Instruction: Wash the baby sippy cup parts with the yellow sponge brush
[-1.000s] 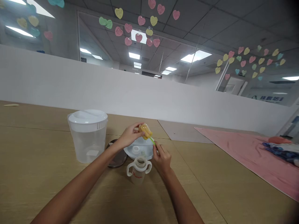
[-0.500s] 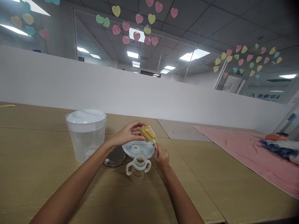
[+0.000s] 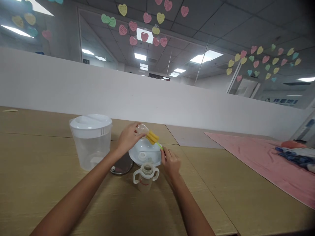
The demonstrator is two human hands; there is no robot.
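Note:
My left hand grips a clear dome-shaped cap above the table. My right hand is closed around the thin green handle of a sponge brush. The brush's yellow head sits at the mouth of the cap, mostly outside it. Below both hands stands an upright baby bottle with two white side handles, a red print and an open top. Behind the bottle lies a pale, shallow basin with a small white ring in it.
A translucent bucket with a white lid stands at left. Near it lies a dark round plate with a small white piece at its edge. Pink cloth and piled fabric cover the right side. A white partition rises behind the table.
The yellow sponge head was inside the clear cap and now shows mostly outside it. My left hand has moved left and slightly up with the cap.

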